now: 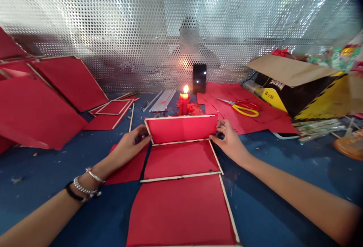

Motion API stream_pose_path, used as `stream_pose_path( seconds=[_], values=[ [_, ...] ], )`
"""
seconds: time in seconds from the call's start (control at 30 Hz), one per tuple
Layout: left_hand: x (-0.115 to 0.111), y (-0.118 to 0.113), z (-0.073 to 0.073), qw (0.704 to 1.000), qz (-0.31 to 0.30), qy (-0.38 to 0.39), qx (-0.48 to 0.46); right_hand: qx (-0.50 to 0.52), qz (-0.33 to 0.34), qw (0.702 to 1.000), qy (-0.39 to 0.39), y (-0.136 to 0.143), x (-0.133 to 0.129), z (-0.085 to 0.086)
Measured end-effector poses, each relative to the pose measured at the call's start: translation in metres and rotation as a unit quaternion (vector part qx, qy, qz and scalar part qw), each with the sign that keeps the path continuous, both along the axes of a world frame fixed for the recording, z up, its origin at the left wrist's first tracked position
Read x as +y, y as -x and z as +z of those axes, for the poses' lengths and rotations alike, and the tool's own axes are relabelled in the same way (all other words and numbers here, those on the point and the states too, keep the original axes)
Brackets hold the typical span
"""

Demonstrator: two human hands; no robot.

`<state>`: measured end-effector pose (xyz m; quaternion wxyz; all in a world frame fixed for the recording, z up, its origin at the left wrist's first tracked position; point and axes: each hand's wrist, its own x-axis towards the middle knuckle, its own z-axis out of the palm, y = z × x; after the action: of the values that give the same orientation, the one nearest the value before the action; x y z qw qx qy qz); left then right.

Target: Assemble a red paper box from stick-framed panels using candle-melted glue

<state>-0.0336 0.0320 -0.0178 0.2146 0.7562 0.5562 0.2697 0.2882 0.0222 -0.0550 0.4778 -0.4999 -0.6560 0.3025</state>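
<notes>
Left forearm (53,213): bare, fitted at the wrist with three bands. Position one, nearest the left hand (129,147): slender, smooth silver-coloured bangle (95,176). Position two, centre: silver-coloured beaded bracelet (81,189), rounded beads closely strung, small shiny silver-coloured pieces at one side. Position three, nearest the elbow: plain black band (72,194), without visible markings. Right forearm (289,190) and right hand (229,141): bare.
</notes>
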Motion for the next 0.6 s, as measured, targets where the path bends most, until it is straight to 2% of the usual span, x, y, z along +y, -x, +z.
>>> stream_pose_path(
  seconds=[0.1, 0.23, 0.37, 0.6],
  values=[
    [0.0008, 0.0032, 0.0003, 1.000, 0.005, -0.015, 0.023, -0.020, -0.010, 1.000, -0.008, 0.0008, -0.0016, 0.0009],
    [0.0002, 0.0044, 0.0017, 0.999, -0.024, -0.003, 0.029, -0.027, -0.009, 0.999, -0.015, 0.0013, -0.0020, -0.0002],
    [-0.0011, 0.0023, 0.0002, 0.998, -0.019, 0.008, 0.054, -0.040, -0.006, 0.999, -0.012, 0.0029, -0.0020, 0.0013],
    [-0.0008, -0.0017, -0.0077, 0.999, -0.028, 0.009, 0.028, -0.074, -0.027, 0.997, -0.005, 0.0077, -0.0036, 0.0070]
  ],
)
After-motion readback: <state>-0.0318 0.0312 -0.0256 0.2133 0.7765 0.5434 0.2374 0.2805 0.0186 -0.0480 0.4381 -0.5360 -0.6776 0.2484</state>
